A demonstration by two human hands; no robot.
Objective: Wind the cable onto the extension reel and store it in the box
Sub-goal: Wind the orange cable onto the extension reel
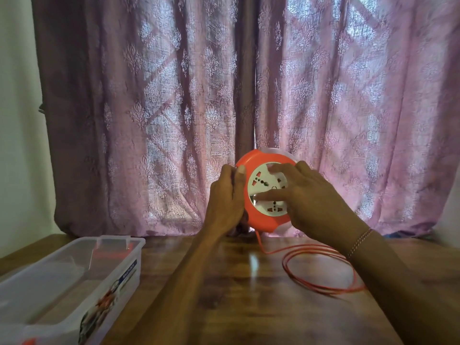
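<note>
I hold the reel (265, 190) upright at the far middle of the desk (236, 295), my left hand (225, 202) closed around its left rim, my right hand (306, 195) spread on the white face, fingers turning it. The cable (321, 270) lies in loose loops to the right; they could tangle or snag as I wind. The box (74, 277) waits near left.

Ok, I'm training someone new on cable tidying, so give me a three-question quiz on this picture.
1. True or false: the red cable is fully wound onto the extension reel.
2. Which hand grips the reel's rim: A) left hand B) right hand?
3. On which side of the wooden table does the clear plastic box sit?

Key: 1 false, loops lie on the table; 2 A; 3 the left.
</note>
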